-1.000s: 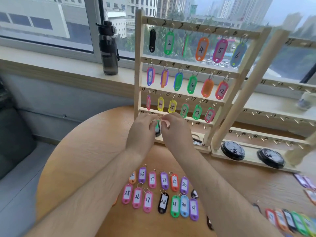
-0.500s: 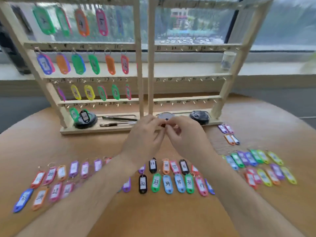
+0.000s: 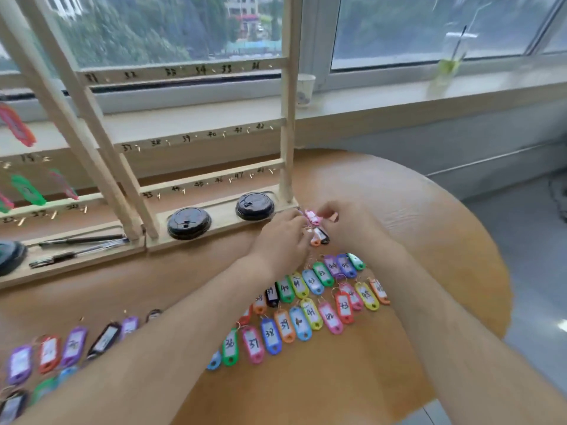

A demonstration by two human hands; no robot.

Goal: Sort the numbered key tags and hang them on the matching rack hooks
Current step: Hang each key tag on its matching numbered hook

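Head view: both hands meet over the table (image 3: 414, 210), just right of the near right corner of the right-hand rack (image 3: 287, 118). Between them is a pink tag (image 3: 312, 216). The right hand (image 3: 348, 230) pinches its body and the fingertips of the left hand (image 3: 280, 240) close on its ring end, so both grips are clamped on that one tag. The number on it is too blurred to read. Using two hands this way probably steadies the loose ring or turns the label up for reading.

Just below it, between the wrists, lies a small cluster of loose tags (image 3: 320, 238), one orange and one black.

Nearer, two rows of sorted tags (image 3: 285, 325) lie face up in running order, thirties to forties, likely so each can be picked in turn. The rack's hooks, marked 31 through the forties, are bare. The left-hand rack (image 3: 61, 111) at far left carries hung tags (image 3: 26, 190). Two black lids (image 3: 188, 223) sit in the rack base.
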